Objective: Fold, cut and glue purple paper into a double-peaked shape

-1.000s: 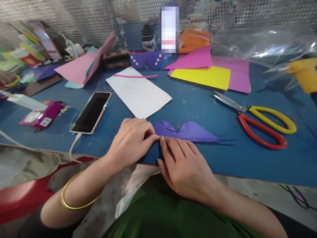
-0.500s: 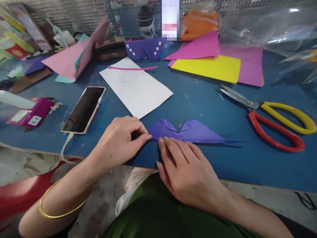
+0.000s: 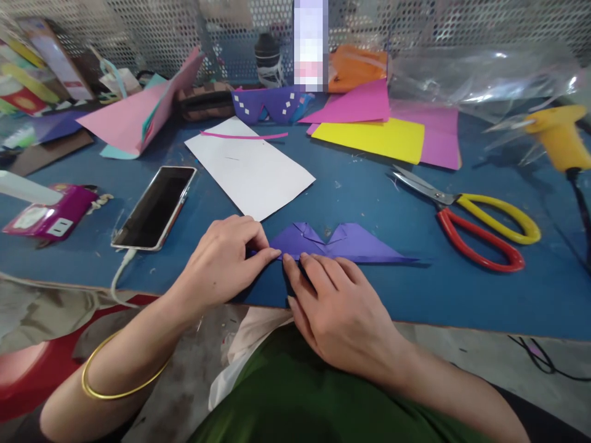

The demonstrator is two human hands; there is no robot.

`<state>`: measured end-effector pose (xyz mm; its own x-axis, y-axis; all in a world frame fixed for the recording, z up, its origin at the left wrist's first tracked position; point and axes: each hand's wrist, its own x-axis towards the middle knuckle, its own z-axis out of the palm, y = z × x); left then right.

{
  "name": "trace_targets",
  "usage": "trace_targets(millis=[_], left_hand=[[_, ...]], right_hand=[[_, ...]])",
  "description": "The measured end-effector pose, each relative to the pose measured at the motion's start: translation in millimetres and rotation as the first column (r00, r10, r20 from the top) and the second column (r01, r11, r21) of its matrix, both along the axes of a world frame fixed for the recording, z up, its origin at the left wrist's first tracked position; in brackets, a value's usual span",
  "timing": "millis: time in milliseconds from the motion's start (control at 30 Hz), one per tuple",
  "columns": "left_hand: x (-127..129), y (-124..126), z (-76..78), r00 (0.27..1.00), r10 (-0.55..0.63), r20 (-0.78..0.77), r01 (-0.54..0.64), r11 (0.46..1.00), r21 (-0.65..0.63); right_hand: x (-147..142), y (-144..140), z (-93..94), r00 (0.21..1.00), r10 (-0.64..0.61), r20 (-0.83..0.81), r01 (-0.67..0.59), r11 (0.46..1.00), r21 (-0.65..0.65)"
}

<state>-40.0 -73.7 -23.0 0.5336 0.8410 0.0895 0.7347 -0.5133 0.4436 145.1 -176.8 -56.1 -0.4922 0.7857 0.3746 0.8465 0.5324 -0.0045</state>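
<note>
A folded purple paper (image 3: 353,243) lies flat near the table's front edge, with two raised peaks and a V-shaped dip between them. My left hand (image 3: 231,258) pinches its left end between thumb and bent fingers, hiding that tip. Along the paper's lower edge, the fingertips of my right hand (image 3: 344,301) press down, its fingers stretched out and slightly apart. Just beyond my left hand lies a white sheet (image 3: 252,169) with a thin pink strip (image 3: 244,136) across its top. To the right rest scissors (image 3: 455,206) with one yellow and one red handle.
A phone (image 3: 157,206) on a white cable lies at left, beside a magenta packet (image 3: 55,212). Farther back are a purple paper mask (image 3: 265,104), pink folded paper (image 3: 129,114) and yellow paper (image 3: 369,138). A yellow glue gun (image 3: 556,132) stands at far right.
My right fingertips have shifted slightly left along the paper's lower edge, nearer my left thumb. The view has turned a little right, showing more of the glue gun.
</note>
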Motion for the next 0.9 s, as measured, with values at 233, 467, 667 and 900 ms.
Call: trace_targets(millis=[233,467,667,900], left_hand=[[-10,4,-0.2,1.0,0.022,0.007,-0.022,1.0,-0.021],[-19,5,-9.1,0.999,-0.04,0.013,0.038,0.992,0.123],[-17,-20,-9.3,0.998,0.037,0.046,-0.051,0.93,0.364],[-2,-66,-19.4,0.964,-0.089,-0.252,0.212,0.827,0.52]], right_hand=[[-1,-1,2.8,1.0,-0.009,0.015,0.009,1.0,0.005],[1,2,3.4,1.0,0.007,-0.004,-0.007,1.0,-0.012],[0,3,2.6,1.0,0.002,-0.027,-0.002,1.0,-0.015],[-2,0,-3.4,1.0,-0.001,-0.023,0.002,1.0,0.03]])
